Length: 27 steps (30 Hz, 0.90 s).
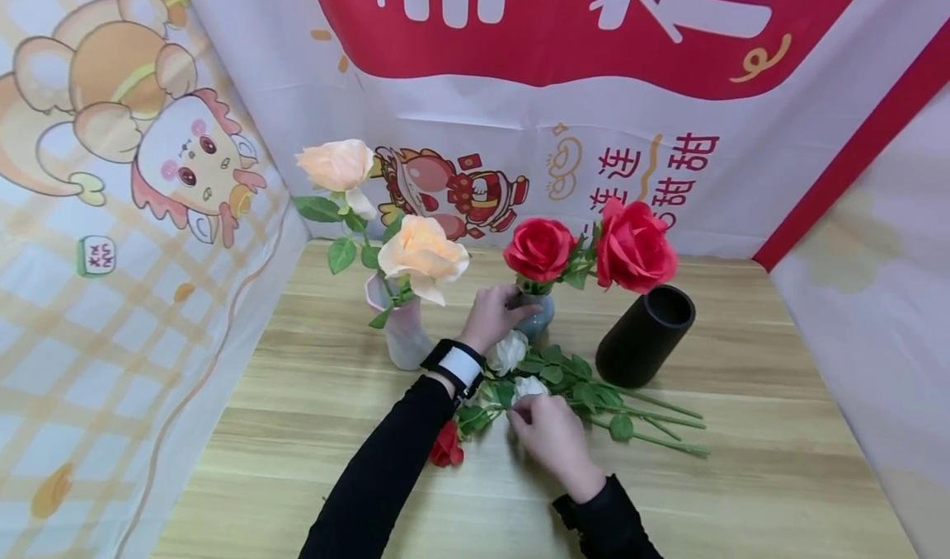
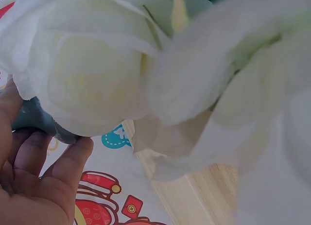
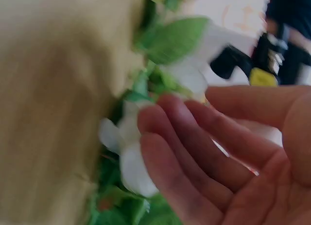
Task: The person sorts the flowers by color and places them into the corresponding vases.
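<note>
My left hand (image 1: 493, 318) grips a small blue-grey vase (image 1: 538, 320) near its neck. Two red roses (image 1: 540, 250) stand in that vase, leaning apart. In the left wrist view, fingers (image 2: 65, 166) curl at the vase, while white petals (image 2: 92, 74) fill much of the picture. My right hand (image 1: 552, 439) is beside a white rose (image 1: 529, 388) lying on the table. Its fingers (image 3: 170, 162) look loosely bent in the right wrist view, with the thumb apart and nothing seen between them. Another white rose (image 1: 508, 353) lies under the left wrist.
Peach roses (image 1: 423, 254) stand in a pale pink-white vase (image 1: 406, 340) at left. A black cylindrical vase (image 1: 644, 336) stands at right. Green stems (image 1: 660, 415) stretch right across the wooden table (image 1: 757, 476). A red flower (image 1: 447, 443) lies by the left forearm. Printed cloth hangs behind.
</note>
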Each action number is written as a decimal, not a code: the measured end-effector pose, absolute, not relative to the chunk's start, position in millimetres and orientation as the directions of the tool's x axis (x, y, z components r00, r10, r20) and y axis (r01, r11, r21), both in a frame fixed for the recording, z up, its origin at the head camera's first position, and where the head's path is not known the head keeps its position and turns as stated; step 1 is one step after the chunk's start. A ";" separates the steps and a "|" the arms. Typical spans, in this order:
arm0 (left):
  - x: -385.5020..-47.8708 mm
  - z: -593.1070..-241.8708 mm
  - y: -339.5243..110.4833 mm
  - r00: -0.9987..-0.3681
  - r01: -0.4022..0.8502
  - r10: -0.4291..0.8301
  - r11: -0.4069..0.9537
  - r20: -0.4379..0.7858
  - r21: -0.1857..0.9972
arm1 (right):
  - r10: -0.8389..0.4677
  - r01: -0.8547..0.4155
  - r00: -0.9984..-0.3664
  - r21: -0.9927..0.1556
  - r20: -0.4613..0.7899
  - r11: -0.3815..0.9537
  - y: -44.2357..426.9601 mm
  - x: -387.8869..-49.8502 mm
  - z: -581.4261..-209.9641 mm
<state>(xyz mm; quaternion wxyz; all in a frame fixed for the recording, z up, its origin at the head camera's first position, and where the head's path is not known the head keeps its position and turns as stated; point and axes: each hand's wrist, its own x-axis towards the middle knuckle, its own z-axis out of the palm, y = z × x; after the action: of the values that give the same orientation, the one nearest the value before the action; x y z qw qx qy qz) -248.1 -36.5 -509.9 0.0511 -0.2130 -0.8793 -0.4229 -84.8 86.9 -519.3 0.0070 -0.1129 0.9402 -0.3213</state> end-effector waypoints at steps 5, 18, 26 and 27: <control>-248.5 -510.3 -37.7 -0.904 0.419 0.330 0.562 0.271 0.713 | -0.181 -0.313 -0.933 -0.454 0.310 0.834 72.5 -76.4 -538.2; -249.4 -509.3 -37.7 -0.909 0.408 0.327 0.572 0.259 0.711 | -0.265 -0.421 -0.868 -0.337 0.421 0.842 72.3 -88.4 -559.8; -248.5 -508.9 -37.4 -0.907 0.410 0.333 0.569 0.256 0.713 | -0.331 -0.407 -0.898 -0.264 0.289 0.874 66.3 -91.7 -547.2; -248.4 -509.3 -37.1 -0.907 0.412 0.335 0.570 0.257 0.711 | -0.332 -0.404 -0.900 -0.256 0.282 0.878 65.6 -91.9 -545.7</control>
<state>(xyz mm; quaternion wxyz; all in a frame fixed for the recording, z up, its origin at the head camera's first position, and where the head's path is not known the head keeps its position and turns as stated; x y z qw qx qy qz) -248.4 -37.1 -509.3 0.0469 -0.2110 -0.8846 -0.4132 -91.9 65.6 -545.7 -0.1154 -0.1910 0.9622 -0.1561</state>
